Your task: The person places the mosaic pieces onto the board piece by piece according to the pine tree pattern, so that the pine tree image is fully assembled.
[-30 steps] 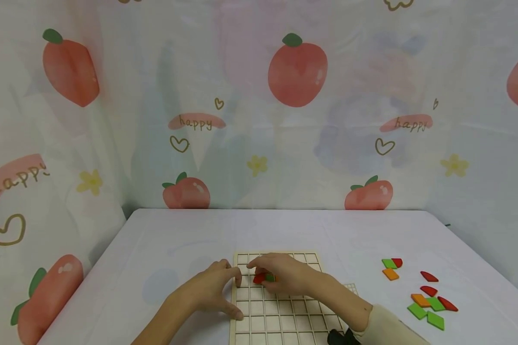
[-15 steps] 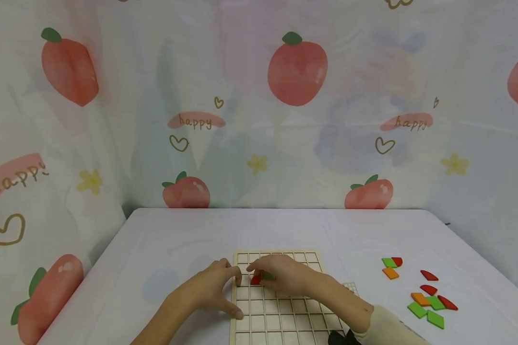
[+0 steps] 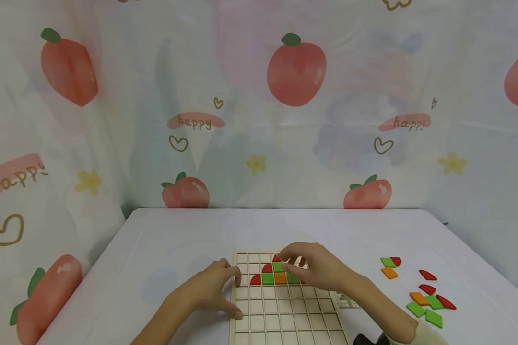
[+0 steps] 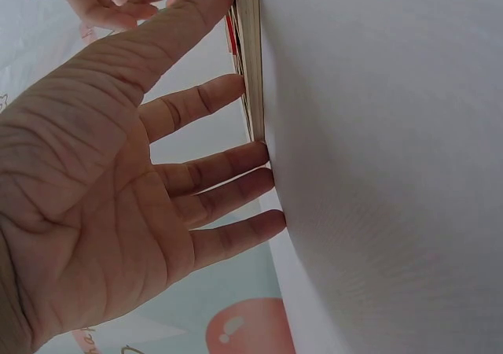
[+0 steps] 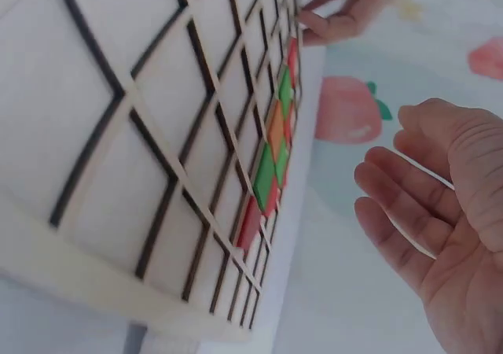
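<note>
We note a pale wooden board [image 3: 287,324], dark-gridded, flat on the white table [image 3: 177,235]; red, green and orange tiles [image 3: 280,278] step up its far rows. Left hand [image 3: 216,289] at its left edge, fingers spread wide. Right hand [image 3: 318,266] above the tiles, fingers loosely bent, holding nothing we can see.

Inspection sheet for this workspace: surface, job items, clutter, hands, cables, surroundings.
Surface: white table, flat.
Job items: wooden grid board with red, green and orange set tiles in its cells, partly hidden in the head view; more loose tiles on the table to its right.
Clutter: small patterned card beside the board's right edge; black item at the right sleeve, cut off, unidentifiable.
Left hand: touching the board's left edge.
Right hand: above the board, fingers loosely bent, holding nothing visible.
Cables: nothing seen.
Surroundings: fruit-print curtain behind.
</note>
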The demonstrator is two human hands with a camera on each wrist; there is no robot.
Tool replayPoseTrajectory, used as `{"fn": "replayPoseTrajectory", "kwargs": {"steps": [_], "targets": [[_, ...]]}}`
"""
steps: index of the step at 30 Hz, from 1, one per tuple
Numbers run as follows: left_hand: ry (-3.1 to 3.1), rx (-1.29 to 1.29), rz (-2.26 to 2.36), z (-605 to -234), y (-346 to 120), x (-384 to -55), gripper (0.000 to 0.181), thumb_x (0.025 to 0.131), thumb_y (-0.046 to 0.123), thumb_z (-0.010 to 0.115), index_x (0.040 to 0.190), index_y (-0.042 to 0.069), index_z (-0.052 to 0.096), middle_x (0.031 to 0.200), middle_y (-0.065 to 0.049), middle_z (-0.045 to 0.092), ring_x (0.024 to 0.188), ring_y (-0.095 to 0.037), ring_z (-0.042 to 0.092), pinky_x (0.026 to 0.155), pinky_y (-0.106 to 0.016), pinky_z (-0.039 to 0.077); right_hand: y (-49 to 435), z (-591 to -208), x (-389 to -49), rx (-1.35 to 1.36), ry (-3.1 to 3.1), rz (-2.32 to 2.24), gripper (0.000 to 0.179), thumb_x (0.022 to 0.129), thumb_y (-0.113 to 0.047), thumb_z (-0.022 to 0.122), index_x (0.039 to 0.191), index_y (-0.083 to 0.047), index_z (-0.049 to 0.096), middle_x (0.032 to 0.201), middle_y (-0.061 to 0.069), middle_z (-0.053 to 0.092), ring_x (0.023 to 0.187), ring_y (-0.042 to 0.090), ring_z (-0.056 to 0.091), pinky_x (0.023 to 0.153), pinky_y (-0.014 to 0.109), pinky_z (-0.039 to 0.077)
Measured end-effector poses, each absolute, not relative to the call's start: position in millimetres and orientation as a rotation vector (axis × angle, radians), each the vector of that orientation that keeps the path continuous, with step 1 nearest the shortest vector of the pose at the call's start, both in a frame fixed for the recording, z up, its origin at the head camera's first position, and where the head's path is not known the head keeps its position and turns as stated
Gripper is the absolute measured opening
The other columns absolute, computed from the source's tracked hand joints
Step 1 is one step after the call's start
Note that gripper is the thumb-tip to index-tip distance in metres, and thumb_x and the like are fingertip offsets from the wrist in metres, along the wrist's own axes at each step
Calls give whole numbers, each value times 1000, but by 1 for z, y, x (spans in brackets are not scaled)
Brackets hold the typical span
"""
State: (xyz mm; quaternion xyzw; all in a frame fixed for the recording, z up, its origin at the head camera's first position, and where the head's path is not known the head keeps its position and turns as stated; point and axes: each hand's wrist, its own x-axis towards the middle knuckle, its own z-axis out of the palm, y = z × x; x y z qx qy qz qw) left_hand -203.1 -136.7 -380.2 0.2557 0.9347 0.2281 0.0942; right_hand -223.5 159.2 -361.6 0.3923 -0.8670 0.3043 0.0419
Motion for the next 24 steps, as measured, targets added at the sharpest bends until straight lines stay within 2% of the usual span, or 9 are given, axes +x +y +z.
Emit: {"fn": "replayPoseTrajectory", "kwargs": {"steps": [9, 24], "targets": [[2764, 747, 685, -378, -134, -203, 53, 66, 42, 96, 100, 23, 61, 107, 3, 52, 102, -20, 50, 87, -47, 52, 199, -354, -215, 1061, -2577, 860, 14, 99, -20, 70, 113, -17, 71, 103, -12, 71, 88, 3, 64, 73, 27, 55], [2757, 735, 684, -379, -134, -203, 54, 66, 43, 96, 101, 22, 60, 110, 0, 53, 103, -21, 51, 87, -50, 52, 253, -355, -195, 803, -2491, 883, 21, 95, -10, 74, 112, -21, 72, 103, -14, 73, 87, 2, 66, 73, 24, 55]]}}
